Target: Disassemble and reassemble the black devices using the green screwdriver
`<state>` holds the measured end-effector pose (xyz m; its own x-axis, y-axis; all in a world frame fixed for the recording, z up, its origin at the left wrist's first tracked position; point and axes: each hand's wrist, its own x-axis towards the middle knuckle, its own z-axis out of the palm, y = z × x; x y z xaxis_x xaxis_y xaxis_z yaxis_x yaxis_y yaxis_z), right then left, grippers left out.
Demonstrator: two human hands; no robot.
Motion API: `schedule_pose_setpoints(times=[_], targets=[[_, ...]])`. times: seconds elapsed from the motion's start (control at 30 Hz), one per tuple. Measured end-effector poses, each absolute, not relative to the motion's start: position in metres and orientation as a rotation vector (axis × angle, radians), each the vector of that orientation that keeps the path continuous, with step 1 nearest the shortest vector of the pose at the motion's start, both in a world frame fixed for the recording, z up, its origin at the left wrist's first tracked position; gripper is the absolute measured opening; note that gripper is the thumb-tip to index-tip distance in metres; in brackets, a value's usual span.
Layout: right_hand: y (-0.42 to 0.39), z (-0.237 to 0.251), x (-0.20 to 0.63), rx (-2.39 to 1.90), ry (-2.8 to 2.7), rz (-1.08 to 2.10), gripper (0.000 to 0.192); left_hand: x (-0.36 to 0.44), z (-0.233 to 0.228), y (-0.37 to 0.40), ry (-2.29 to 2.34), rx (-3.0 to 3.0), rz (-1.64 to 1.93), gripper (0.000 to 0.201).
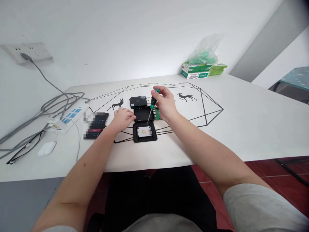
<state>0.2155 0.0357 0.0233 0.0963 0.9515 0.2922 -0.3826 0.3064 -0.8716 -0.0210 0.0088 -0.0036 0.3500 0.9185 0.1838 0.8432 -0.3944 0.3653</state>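
Observation:
My right hand (164, 103) grips a green-handled screwdriver (152, 103), its metal tip pointing down onto a flat black square casing (143, 113). My left hand (122, 118) rests against that casing's left edge, fingers curled on it. In front of it lies a black square frame (145, 132) with a pale plate in its middle. Behind it sits a small black box (138, 101). A green circuit board (157, 113) peeks out under my right hand.
A phone (96, 125) with a lit screen lies left of my left hand. Farther left are a power strip (67, 118) with cables, an earbud case (46, 148) and glasses (23, 149). Green-and-white boxes (195, 71) under a plastic bag stand at the table's far edge.

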Motion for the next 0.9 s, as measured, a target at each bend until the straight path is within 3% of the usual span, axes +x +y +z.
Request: schedule_pose_setpoints(times=[0.5, 0.63, 0.9], targets=[[0.052, 0.017, 0.223, -0.972, -1.232, 0.833, 0.034, -0.026, -0.021, 0.025, 1.981, 2.474, 0.269, 0.03], [0.064, 0.013, 0.232, -1.068, -1.279, 0.78, 0.038, -0.026, -0.022, 0.026, 1.989, 2.467, 0.284, 0.03], [0.092, 0.01, 0.281, -1.69, -1.468, 0.457, 0.026, -0.028, -0.024, 0.027, 2.083, 2.431, 0.453, 0.036]])
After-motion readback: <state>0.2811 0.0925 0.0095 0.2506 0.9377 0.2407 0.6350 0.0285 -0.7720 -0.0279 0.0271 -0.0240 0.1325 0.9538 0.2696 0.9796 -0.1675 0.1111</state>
